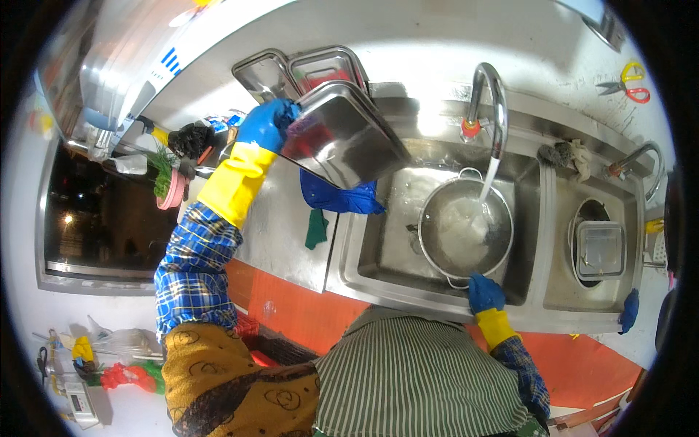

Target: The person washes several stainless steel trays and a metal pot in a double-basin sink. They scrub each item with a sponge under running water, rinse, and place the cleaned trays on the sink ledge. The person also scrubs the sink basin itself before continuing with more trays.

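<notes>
My left hand (267,124), in a blue and yellow rubber glove, grips the left corner of a rectangular stainless steel tray (349,139). The tray is tilted above the counter, before two more metal trays leaning on the wall. In the sink basin (385,240) stands a round two-handled metal pot (427,240). Water runs into it from a curved faucet (498,109) with a white spout end; the water inside looks cloudy. My right hand (487,294), gloved alike, is closed at the pot's near rim beside the lower handle, its fingertips partly hidden.
Blue plastic (338,194) and a green scouring pad (317,228) lie on the steel counter (273,229). The right basin (560,278) holds a clear rectangular container (600,251) over a dark oval vessel. Scrubbers (556,154) sit on the divider's back. Scissors (628,84) hang on the wall.
</notes>
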Action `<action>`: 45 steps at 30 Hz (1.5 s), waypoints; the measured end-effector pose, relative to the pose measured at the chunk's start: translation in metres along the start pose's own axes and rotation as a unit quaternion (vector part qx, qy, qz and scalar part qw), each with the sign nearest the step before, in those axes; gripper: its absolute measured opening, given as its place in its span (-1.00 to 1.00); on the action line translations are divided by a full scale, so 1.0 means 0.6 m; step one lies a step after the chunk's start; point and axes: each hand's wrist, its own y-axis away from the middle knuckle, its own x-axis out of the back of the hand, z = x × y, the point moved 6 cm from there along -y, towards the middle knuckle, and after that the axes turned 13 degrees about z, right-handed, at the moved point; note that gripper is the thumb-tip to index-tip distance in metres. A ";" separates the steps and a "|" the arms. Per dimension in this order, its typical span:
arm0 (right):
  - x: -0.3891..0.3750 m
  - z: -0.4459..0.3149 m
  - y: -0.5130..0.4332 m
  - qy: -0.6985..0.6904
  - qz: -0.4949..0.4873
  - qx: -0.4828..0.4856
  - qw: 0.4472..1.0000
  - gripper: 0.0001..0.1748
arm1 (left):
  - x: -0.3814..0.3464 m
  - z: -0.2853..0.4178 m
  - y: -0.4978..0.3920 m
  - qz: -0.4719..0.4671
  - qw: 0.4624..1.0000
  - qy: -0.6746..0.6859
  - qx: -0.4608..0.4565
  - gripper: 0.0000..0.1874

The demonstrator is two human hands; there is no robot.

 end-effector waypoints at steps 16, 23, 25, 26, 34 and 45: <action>-0.147 0.029 0.015 0.035 0.091 0.011 0.995 -0.68 | -0.035 -0.376 -0.077 0.108 0.938 -0.330 0.002 -0.66; -0.133 0.034 -0.002 0.035 0.064 -0.045 0.996 -0.70 | -0.090 -0.421 -0.109 0.235 0.922 -0.306 0.025 -0.66; -0.121 0.032 -0.007 0.035 0.072 -0.047 0.996 -0.69 | -0.118 -0.416 -0.116 0.226 0.907 -0.355 0.024 -0.65; -0.118 0.031 -0.011 0.039 0.062 -0.050 0.996 -0.69 | -0.135 -0.424 -0.117 0.195 0.921 -0.332 0.063 -0.70; -0.096 0.042 -0.030 0.055 0.011 -0.077 0.995 -0.67 | -0.307 -0.423 -0.064 0.415 0.814 0.150 0.377 -0.56; -0.093 0.049 -0.040 0.092 -0.006 -0.071 0.993 -0.65 | -0.346 -0.421 -0.067 0.284 0.827 0.371 0.314 -0.65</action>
